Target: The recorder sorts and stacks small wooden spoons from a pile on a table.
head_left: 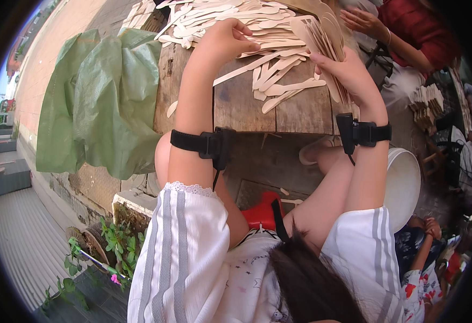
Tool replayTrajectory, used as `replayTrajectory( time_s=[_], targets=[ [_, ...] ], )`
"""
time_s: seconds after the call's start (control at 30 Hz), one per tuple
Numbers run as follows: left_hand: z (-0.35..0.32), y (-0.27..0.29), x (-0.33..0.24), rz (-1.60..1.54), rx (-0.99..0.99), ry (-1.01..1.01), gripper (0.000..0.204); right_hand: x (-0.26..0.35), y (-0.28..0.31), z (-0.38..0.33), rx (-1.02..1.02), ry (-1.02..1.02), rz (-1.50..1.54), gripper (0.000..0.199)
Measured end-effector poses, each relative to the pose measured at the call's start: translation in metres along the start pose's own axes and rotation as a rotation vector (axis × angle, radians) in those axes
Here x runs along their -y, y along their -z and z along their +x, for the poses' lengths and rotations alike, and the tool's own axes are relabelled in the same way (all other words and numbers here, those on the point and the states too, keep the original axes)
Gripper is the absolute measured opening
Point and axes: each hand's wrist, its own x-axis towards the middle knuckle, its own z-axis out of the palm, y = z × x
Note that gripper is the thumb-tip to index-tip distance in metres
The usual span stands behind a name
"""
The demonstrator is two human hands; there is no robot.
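A large heap of pale wooden knives (230,17) lies across the far part of a worn plank table (245,110). My right hand (349,78) is wrapped round an upright, fanned bundle of the same knives (322,40), with its thumb on the near side. At the heap's near edge hovers my left hand (226,42), its thumb and bent fingers apart and nothing visible between them. A few loose knives (295,87) lie between my two hands, toward the table's near edge.
Green sheeting (101,102) drapes beside the table on the left. At the right, another person's hand (362,22) is close to my bundle. A white bucket (403,185) stands by my right arm, and stacked wooden pieces (427,105) lie farther right.
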Motion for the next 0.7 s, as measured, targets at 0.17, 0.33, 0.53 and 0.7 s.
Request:
replayTrajectory(
  time_s=[0.17, 0.33, 0.53, 0.7],
  targets=[
    [0.004, -0.048, 0.029, 0.418, -0.252, -0.175, 0.019, -0.001, 0.018, -0.014, -0.23, 0.045, 0.24, 0.021],
    [-0.011, -0.143, -0.017, 0.514, -0.353, -0.482, 0.015, -0.026, 0.051, -0.021, -0.289, 0.059, 0.629, 0.024],
    [-0.008, -0.177, -0.006, 0.528, -0.394, -0.663, 0.013, -0.026, 0.048, -0.023, -0.321, 0.142, 0.699, 0.021],
    [-0.012, -0.153, -0.014, 0.605, -0.23, -0.457, 0.01, -0.007, 0.044, -0.03, -0.335, 0.217, 0.629, 0.022]
  ],
)
